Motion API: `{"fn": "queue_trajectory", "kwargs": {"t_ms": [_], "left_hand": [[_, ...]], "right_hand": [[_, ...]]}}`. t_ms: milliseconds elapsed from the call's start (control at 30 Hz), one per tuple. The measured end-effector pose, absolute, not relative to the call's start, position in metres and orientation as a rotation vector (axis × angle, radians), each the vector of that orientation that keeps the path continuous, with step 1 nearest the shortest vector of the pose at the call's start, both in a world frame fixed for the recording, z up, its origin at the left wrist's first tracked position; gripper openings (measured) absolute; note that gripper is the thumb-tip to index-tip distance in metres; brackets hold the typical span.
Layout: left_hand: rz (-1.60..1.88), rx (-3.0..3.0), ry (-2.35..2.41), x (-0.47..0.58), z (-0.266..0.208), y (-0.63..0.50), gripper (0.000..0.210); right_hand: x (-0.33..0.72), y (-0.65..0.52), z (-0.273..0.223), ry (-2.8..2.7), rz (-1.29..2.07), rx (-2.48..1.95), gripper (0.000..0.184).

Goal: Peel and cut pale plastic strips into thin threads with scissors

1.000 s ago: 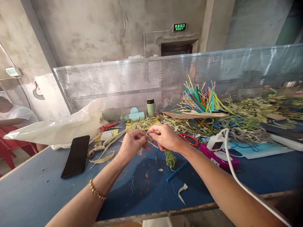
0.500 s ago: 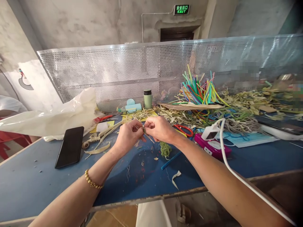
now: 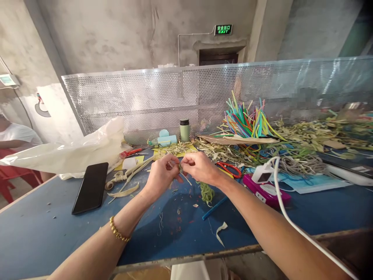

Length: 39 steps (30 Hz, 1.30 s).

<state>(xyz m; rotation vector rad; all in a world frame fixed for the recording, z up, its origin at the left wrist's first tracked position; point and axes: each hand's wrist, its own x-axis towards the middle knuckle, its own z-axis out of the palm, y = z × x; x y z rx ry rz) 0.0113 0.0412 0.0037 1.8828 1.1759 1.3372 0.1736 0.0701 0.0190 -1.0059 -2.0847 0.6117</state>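
Over the middle of the blue table [image 3: 140, 237], my left hand [image 3: 163, 173] and my right hand [image 3: 198, 168] meet with fingertips pinched close together. Both are closed on a thin pale strip [image 3: 187, 179], whose loose end pokes out below the fingers. Its other parts are hidden by the fingertips. Just beneath my right hand lies a bundle of green string [image 3: 206, 193]. Beside that bundle is a thin blue stick [image 3: 214, 209], partly covered by my right forearm. A curled pale scrap [image 3: 222, 232] rests nearer the front edge.
Left stand a black phone [image 3: 91, 188] and a plastic bag [image 3: 87, 146]. Behind are red-handled scissors [image 3: 132, 151], a green bottle [image 3: 184, 131] and colourful pipe cleaners [image 3: 247, 120]. A purple power strip [image 3: 266, 190] with a white cable [image 3: 279, 198] sits right. A person [image 3: 20, 134] sits far left.
The view has tilted up a little, so everything appears lower, and more of the person at far left shows. My hands stay pinched together on the strip, with slight finger movement.
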Motion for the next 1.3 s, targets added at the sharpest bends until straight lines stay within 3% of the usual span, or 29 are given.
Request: {"fn": "queue_trajectory", "kwargs": {"t_ms": [267,400,633,867,1000,1300], "left_hand": [[1.36,1.859,1.073,0.013,0.005,0.04,0.005],[1.368,1.865,1.08,0.013,0.005,0.039,0.006],[1.391,1.863,1.096,0.012,0.003,0.042,0.003],[1.416,1.878,1.145,0.01,-0.001,0.047,0.003],[1.418,1.882,1.117,0.01,0.0,0.047,0.003],[1.506,1.772,1.151,0.009,0.003,0.045,0.007]], "right_hand": [[0.177,0.072,0.017,-1.994,0.958,-0.894,0.019],[0.176,0.071,0.017,-1.972,1.038,-0.873,0.014],[0.173,0.066,0.022,-1.925,0.948,-0.939,0.011],[0.174,0.066,0.024,-1.978,0.898,-0.941,0.021],[0.175,0.071,0.018,-2.017,0.849,-0.907,0.004],[0.175,0.068,0.022,-1.997,0.687,-0.953,0.01]]}}
